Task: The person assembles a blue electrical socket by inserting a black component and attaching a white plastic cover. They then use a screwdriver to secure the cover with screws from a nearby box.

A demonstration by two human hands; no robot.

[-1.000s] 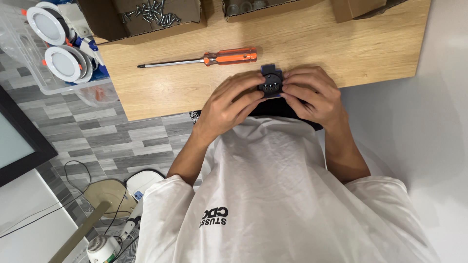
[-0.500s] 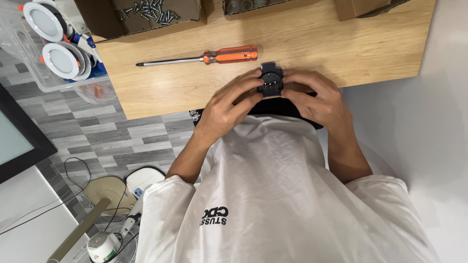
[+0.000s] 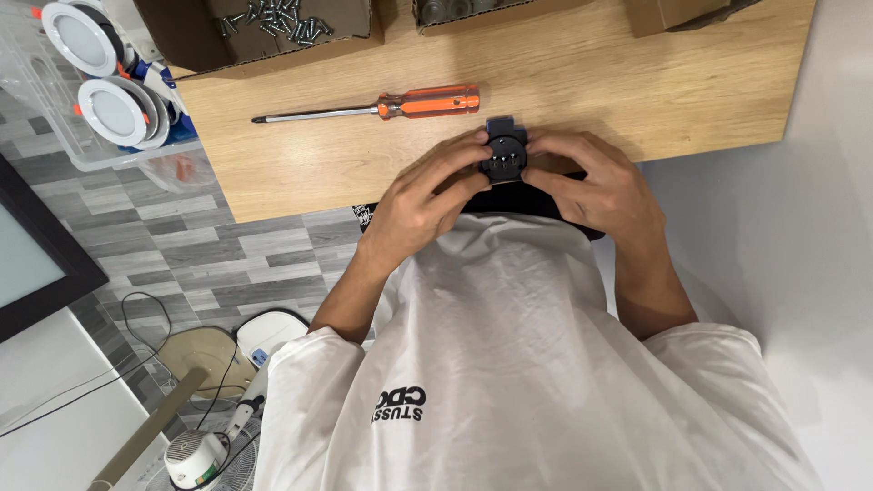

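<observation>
Both of my hands hold a small round black part (image 3: 503,155) with a dark blue tab at its top, just above the near edge of the wooden table (image 3: 655,82). The fingers of my left hand (image 3: 420,195) wrap its left side. From the right, my right hand (image 3: 596,186) grips it, thumb near its face. Several small holes or studs show on the part's face. An orange-handled screwdriver (image 3: 400,104) lies flat on the table beyond my hands, tip pointing left. My white shirt fills the lower part of the view.
A cardboard box of loose screws (image 3: 273,23) sits at the table's far left. A clear bin (image 3: 55,136) with white round light fittings (image 3: 114,109) stands left of the table. A small fan (image 3: 195,455) and cables lie on the grey floor. A white wall is on the right.
My hands keep their grip on the black part with only small finger shifts. The screwdriver has not moved.
</observation>
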